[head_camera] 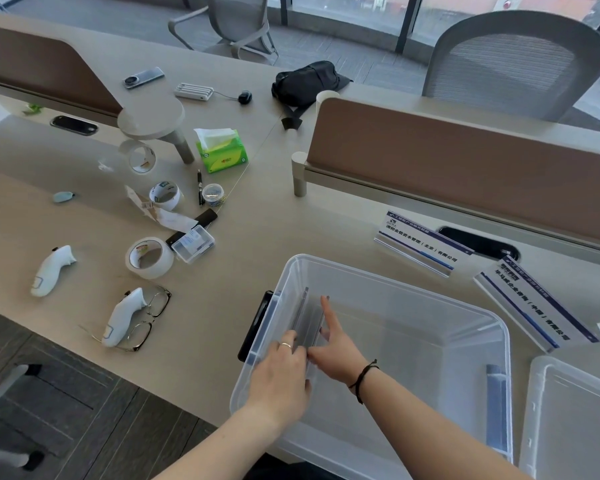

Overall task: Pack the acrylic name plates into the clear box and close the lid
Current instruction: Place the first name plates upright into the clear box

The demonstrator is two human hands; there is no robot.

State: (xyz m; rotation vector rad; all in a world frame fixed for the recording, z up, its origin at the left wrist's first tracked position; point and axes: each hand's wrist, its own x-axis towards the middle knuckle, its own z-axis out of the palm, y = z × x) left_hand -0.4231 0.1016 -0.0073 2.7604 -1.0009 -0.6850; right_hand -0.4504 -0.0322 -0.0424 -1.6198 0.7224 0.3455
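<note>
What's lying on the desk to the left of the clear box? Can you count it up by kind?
Tape rolls: 3
White handheld controllers: 2
Eyeglasses: 1
Tissue pack: 1
Pen: 1
Total: 8

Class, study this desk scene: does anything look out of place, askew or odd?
One oddity: a white handheld controller lies on top of a pair of dark-framed glasses, which could bend them. Near the clear plastic box, two acrylic name plates lie askew, simply unpacked.
</note>
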